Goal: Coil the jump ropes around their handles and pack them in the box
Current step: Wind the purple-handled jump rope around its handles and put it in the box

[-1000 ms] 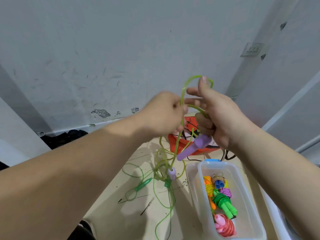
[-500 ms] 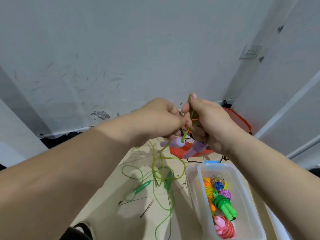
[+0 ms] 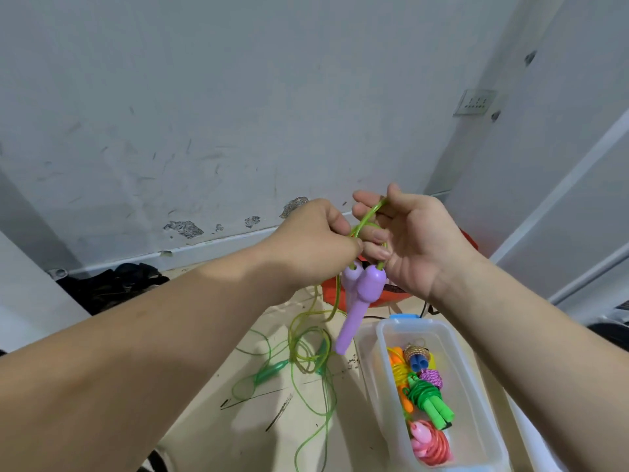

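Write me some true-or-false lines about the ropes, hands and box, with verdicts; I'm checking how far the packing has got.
1. The two purple plastic handles hang side by side below the hands. True.
2. The clear plastic box is empty. False: it holds several coiled ropes, including a green bundle and a pink one.
3. The translucent green cord is fully wound round the handles. False: most of it trails loose to the floor.
4. The left hand and right hand both hold the cord. True.
5. A loose green-handled rope lies on the floor left of the box. True.
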Tool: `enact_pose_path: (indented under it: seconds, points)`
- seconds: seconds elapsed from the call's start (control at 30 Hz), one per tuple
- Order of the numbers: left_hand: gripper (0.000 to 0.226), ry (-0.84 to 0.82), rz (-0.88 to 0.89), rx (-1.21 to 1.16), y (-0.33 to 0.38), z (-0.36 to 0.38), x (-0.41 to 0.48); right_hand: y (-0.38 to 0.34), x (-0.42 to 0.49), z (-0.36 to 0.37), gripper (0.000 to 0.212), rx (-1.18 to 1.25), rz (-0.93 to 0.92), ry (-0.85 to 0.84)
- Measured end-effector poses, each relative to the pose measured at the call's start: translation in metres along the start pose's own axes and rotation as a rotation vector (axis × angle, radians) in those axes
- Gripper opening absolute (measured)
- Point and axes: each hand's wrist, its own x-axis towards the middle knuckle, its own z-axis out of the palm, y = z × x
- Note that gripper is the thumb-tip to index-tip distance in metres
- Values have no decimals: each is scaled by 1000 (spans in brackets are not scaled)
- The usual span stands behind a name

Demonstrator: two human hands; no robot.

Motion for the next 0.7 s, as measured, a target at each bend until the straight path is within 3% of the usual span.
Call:
enact_pose_path:
  seconds: [0.1,0.23,0.37,0.53,0.6,0.7]
  points:
    - [5,-81,-68,-68,1,-3,1,2,0,2,27,-22,15,-27]
    - [7,-227,-191,-125,7,-3,-2,6,2,2,33,-27,20,-44]
    - [33,-228,-161,12,7,-1,-5,6,0,4,39,34,51,-84]
    - [8,-313,-201,-48,3,-1,-5,7,-2,11,45,-68,56,-87]
    - [23,-362,-184,-32,-4,3,-4,8,-1,10,48,-100,46,-48]
    - [51,-288,-169,-103,-10,10,-2,8,0,10,49,-85,30,-25]
